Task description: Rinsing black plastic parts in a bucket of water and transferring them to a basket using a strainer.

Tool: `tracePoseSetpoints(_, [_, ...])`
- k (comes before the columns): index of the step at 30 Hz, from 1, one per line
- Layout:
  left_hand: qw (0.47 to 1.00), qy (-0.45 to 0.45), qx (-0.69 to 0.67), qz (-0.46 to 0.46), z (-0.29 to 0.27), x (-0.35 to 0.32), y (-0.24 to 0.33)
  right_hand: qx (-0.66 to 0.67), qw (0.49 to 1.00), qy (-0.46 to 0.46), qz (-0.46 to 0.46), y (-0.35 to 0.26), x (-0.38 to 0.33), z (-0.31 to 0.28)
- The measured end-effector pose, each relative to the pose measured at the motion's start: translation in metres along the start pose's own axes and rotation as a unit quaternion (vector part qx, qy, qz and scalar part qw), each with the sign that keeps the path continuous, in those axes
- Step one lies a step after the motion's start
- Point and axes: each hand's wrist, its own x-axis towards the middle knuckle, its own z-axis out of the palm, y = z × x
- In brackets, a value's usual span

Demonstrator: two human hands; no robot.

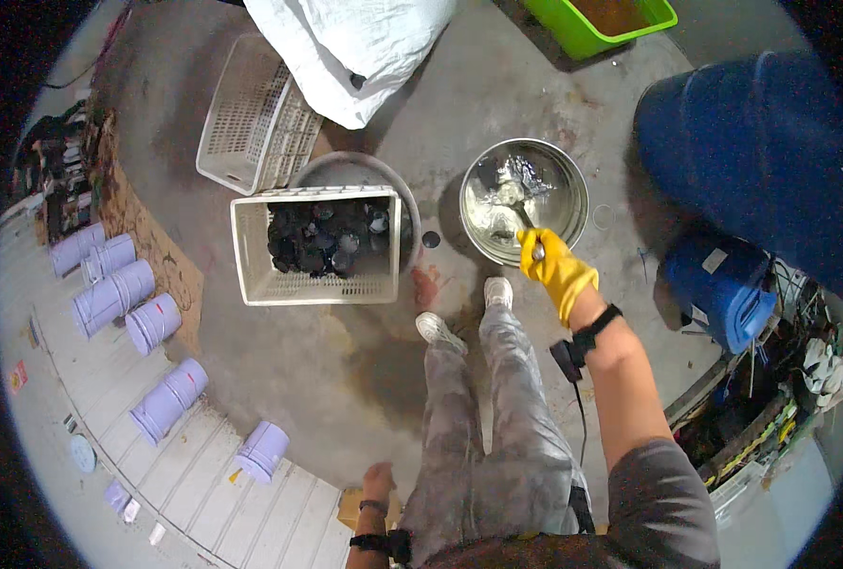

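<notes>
Over steel bowl (524, 201) | right hand (556, 270) grips spoon (528, 228) | left hand (378, 477) loosely open, empty

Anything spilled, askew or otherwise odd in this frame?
Only the right hand, holding a spoon in the steel bowl, wears a yellow glove; the left hand is bare. The white crate of dark lids sits skewed across a grey basin.

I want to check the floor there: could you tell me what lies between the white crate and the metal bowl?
In the head view, between white crate and metal bowl: one small dark disc on bare concrete.
</notes>
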Motion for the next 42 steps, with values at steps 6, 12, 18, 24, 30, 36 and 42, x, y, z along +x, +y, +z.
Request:
tracePoseSetpoints(6, [0.999, -0.010, -0.047, 0.009, -0.008, 0.005, -0.012, -0.233, 0.967, -0.045, -0.095, 0.004, -0.035, -0.062])
tracePoseSetpoints(12, [0.998, -0.023, -0.052, -0.004, 0.000, 0.007, -0.006, -0.309, 0.942, -0.070, -0.108, -0.008, -0.090, -0.108])
tracePoseSetpoints(18, [0.999, -0.026, -0.024, 0.032, -0.005, 0.008, -0.007, -0.322, 0.935, -0.038, -0.146, 0.002, -0.132, -0.132])
tracePoseSetpoints(24, [1.000, 0.003, -0.007, 0.025, -0.014, 0.007, -0.010, -0.288, 0.944, -0.117, -0.111, 0.011, -0.167, -0.191])
tracePoseSetpoints(30, [0.998, -0.014, -0.005, 0.063, -0.028, 0.018, -0.011, -0.348, 0.922, -0.052, -0.160, 0.021, -0.154, -0.168])
tracePoseSetpoints(36, [0.996, -0.015, -0.084, 0.024, -0.045, 0.017, -0.024, -0.294, 0.937, -0.141, -0.122, 0.051, -0.171, -0.213])
tracePoseSetpoints(42, [0.997, -0.028, -0.007, 0.070, -0.052, 0.036, -0.042, -0.313, 0.925, -0.079, -0.201, 0.038, -0.161, -0.198])
